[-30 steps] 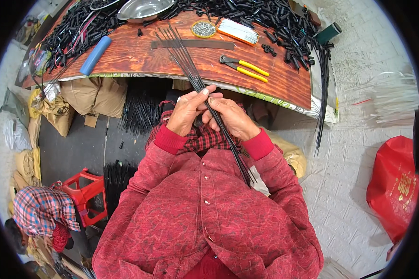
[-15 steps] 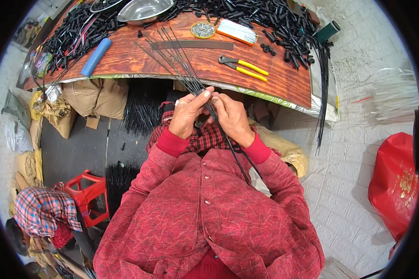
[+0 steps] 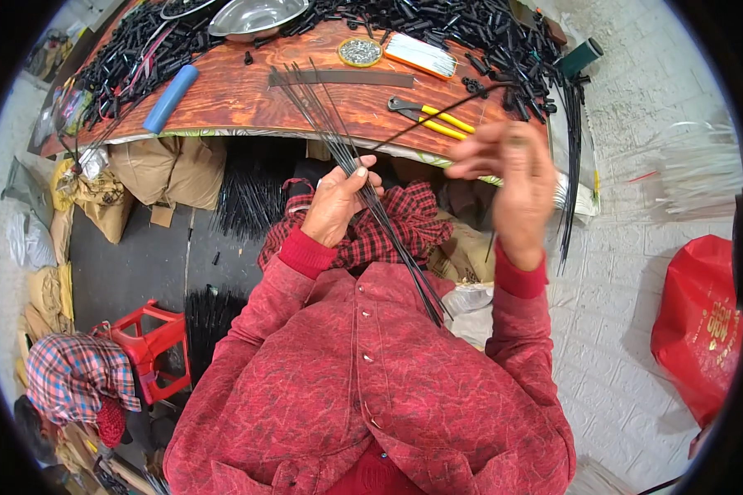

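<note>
A bundle of thin black rods (image 3: 388, 223) slants through my left hand (image 3: 343, 194), its upper ends fanned over the table edge and its lower ends against my jacket. My left thumb and fingers are closed round it at about the middle. One black rod (image 3: 437, 113) leans away from the rest, from near my left fingertips to the upper right across the pliers. My right hand (image 3: 516, 177) is raised to the right, apart from the bundle. Motion smears its fingers, so whether it holds anything cannot be made out. A short dark strand shows beside its wrist.
On the wooden table (image 3: 248, 99) are yellow-handled pliers (image 3: 446, 124), a blue cylinder (image 3: 172, 99), a dish of small metal pieces (image 3: 360, 52), an orange tray (image 3: 421, 56) and heaped black parts (image 3: 437, 21). A red stool (image 3: 149, 346) and another person (image 3: 82, 375) are at lower left.
My right hand has left the bundle and moved right and slightly up. One rod now points to the upper right. My left hand keeps its hold in nearly the same place.
</note>
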A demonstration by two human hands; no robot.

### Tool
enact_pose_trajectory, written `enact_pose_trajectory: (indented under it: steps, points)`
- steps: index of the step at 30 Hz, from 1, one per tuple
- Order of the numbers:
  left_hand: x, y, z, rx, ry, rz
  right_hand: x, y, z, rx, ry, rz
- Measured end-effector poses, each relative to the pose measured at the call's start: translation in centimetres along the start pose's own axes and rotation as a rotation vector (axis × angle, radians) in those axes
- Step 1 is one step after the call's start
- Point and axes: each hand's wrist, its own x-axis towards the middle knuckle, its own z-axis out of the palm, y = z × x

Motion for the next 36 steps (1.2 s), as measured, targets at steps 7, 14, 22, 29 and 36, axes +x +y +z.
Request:
enact_pose_trajectory:
  steps: [7,14,22,29,36]
  points:
    - [-0.2,0.3,-0.2,-0.030,-0.094,0.001,-1.8,-0.7,-0.8,0.032,0.017,0.115]
    - [-0.7,1.8,1.3,0.100,-0.088,0.042,-5.2,9.9,2.0,-0.027,-0.165,0.538]
    - [-1.6,3.0,1.7,0.326,-0.097,0.057,-3.9,9.9,5.4,0.140,-0.296,0.610]
    - [-1.4,4.2,0.8,0.330,-0.222,-0.045,-2.9,10.5,5.2,0.483,-0.325,0.758]
    - [-0.3,7.7,-3.9,1.087,-0.042,0.234,-2.2,10.2,4.1,0.424,-0.408,0.731]
